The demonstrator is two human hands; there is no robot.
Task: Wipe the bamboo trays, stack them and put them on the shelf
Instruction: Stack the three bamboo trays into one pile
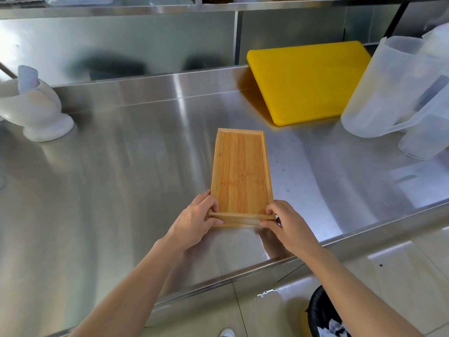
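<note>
Two bamboo trays (240, 171) lie stacked on the steel counter (109, 178), long side running away from me. The near end shows two rims, one above the other. My left hand (194, 220) grips the stack's near left corner. My right hand (284, 224) grips the near right corner, with fingers on the top rim and the thumb under the edge. A steel shelf (145, 8) runs along the wall above the counter.
A yellow cutting board (308, 79) leans against the back wall at the right. Translucent plastic jugs (398, 88) stand at the far right. A white mortar with pestle (34, 110) sits at the left. A black bin (323, 314) stands on the floor below right.
</note>
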